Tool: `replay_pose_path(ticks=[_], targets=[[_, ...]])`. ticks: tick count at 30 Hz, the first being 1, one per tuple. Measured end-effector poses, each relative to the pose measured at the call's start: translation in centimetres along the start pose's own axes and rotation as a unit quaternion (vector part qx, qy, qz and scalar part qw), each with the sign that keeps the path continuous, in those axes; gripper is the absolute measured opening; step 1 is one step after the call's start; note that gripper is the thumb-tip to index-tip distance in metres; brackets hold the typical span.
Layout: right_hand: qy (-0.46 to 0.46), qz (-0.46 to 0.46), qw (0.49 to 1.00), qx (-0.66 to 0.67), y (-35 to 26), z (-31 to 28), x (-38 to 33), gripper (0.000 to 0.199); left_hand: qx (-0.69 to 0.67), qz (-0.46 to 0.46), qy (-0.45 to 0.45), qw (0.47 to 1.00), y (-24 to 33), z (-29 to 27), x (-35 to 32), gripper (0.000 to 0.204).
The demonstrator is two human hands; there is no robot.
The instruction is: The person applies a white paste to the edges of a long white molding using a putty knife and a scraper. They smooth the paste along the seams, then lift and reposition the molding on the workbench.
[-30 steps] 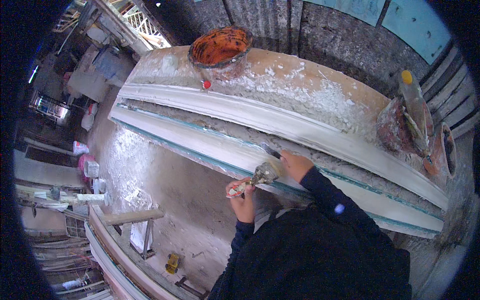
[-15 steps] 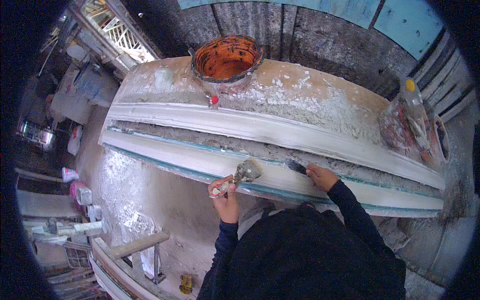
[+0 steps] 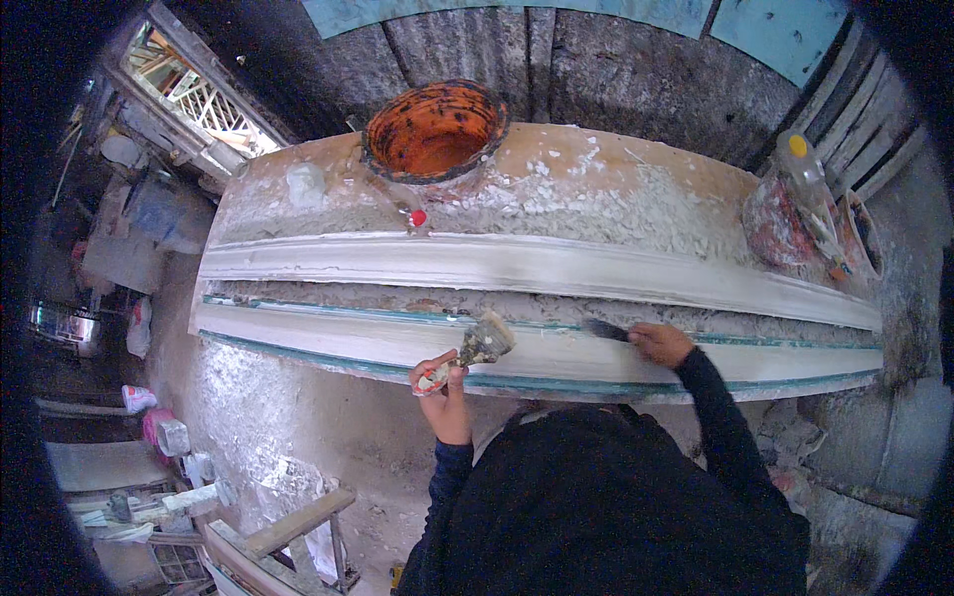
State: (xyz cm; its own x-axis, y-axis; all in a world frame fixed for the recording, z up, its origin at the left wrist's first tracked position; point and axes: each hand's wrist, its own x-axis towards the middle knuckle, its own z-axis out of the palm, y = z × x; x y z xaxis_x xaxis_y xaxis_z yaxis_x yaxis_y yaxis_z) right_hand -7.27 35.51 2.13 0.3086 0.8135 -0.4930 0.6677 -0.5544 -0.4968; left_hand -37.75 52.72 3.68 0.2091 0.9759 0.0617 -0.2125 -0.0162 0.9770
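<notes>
Left hand (image 3: 444, 395) gripping a plaster-caked brush (image 3: 481, 344) over the near white moulding (image 3: 328, 338); right hand (image 3: 660, 344) pinching a dark tool (image 3: 603, 329) against it, further right.

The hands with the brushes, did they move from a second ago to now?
Yes. The right hand with its dark brush slid rightward along the long white plaster moulding, away from the left hand. The two were close together before; now they are apart. The left hand kept hold of its wide plaster-caked brush at the near edge. The orange bucket stayed on the bench.
</notes>
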Motion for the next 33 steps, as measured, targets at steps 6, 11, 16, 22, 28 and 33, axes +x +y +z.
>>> replay_pose_path(ticks=[6,11,16,22,28,33], targets=[[0.022,-0.057,0.989,-0.137,-6.5,-0.3,1.4,0.032,-0.005,-0.004,0.013,1.0,0.4,-0.7,-0.2,0.038],[0.025,-0.099,0.98,-0.171,1.1,-4.6,-3.0,0.028,0.006,0.018,0.055,0.998,0.0,-2.4,-0.1,0.036],[-0.043,-0.072,0.976,-0.199,2.6,-4.8,-3.1,0.029,0.004,0.013,0.082,0.997,-0.3,-3.6,-0.9,0.036],[0.022,-0.179,0.965,-0.192,-7.9,-0.5,2.2,0.028,0.006,0.014,0.074,0.997,0.0,-3.7,-0.7,0.036],[-0.091,-0.126,0.971,-0.181,-5.1,-4.8,0.7,0.028,0.072,0.048,0.092,0.992,0.7,-5.9,-0.4,0.036],[-0.118,-0.063,0.97,-0.201,-0.7,-6.4,-1.5,0.027,0.061,0.038,0.147,0.986,1.1,-8.0,-0.6,0.037]])
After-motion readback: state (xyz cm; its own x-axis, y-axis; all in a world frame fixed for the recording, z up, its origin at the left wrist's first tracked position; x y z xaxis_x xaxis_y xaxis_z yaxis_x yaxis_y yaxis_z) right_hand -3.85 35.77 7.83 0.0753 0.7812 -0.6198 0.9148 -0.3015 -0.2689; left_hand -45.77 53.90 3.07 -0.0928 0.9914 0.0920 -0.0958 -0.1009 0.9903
